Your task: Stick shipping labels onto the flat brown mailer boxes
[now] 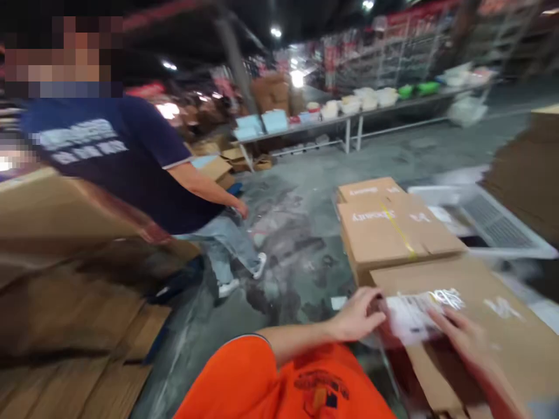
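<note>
Labelling step, it seemed: left hand (358,319) lay open, fingers flat on the label's (410,319) left edge; right hand (463,337) open, pressing its right side. Label sat on the nearest box (480,343). Next probably needs smoothing the label flat. Another person (131,157) stood left.

Motion blur is smearing the print on the white label (410,319) beyond reading, and the frame's bottom edge is cutting off the nearest carton (480,349).
</note>
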Available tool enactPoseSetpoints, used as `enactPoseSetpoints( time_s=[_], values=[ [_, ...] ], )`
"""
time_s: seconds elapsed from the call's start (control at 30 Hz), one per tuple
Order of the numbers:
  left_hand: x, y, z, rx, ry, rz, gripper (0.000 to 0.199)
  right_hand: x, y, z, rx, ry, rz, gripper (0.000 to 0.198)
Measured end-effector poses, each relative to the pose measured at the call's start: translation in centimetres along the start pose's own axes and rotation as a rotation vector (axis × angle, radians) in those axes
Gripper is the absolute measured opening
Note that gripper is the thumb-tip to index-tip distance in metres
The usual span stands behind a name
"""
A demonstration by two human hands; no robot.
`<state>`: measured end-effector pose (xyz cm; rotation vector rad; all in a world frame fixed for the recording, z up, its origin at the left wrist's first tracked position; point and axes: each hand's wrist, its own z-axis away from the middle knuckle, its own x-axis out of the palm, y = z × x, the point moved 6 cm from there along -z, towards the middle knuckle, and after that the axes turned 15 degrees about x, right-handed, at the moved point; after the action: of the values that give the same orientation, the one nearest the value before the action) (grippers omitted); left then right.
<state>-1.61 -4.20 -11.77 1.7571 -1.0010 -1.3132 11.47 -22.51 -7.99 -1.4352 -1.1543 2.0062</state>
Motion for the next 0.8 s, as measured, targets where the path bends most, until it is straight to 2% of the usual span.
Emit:
enactPoseSetpoints(
  time_s=[0.07, 0.13, 0.2, 0.27, 0.33, 0.47, 0.67, 0.8],
  values=[
    [0.0, 0.8, 0.0, -0.001, -0.016, 0.070, 0.064, 1.2, 1.0, 2.6, 0.109, -0.115, -0.073, 0.066],
    [0.1, 1.0, 0.4, -0.054, -0.080, 0.148, 0.058, 2.5, 0.2, 4.5, 0.093, -0.169, -0.104, 0.065],
    [0.0, 1.2, 0.9, -0.094, -0.144, 0.172, 0.052, 2.8, -0.8, 5.8, 0.036, -0.086, -0.082, 0.064],
    [-0.4, 1.4, 1.1, -0.089, -0.200, 0.124, 0.049, 2.6, -1.3, 7.0, 0.010, 0.062, -0.037, 0.064],
    [-0.7, 1.5, 1.0, -0.078, -0.245, 0.112, 0.054, 2.5, -1.2, 7.9, 0.023, 0.152, 0.006, 0.063],
    [-0.4, 0.9, 0.0, -0.108, -0.302, 0.295, 0.075, 2.4, -0.9, 8.6, 0.119, 0.249, 0.057, 0.064],
    [-0.3, 0.5, -1.4, 0.021, -0.307, 0.365, 0.067, 2.6, -1.0, 8.7, 0.304, 0.276, -0.079, 0.054],
    [0.3, 0.2, -1.1, -0.024, -0.368, 0.481, 0.068, 3.0, -1.2, 9.1, 0.387, 0.354, -0.177, 0.051]
  ],
)
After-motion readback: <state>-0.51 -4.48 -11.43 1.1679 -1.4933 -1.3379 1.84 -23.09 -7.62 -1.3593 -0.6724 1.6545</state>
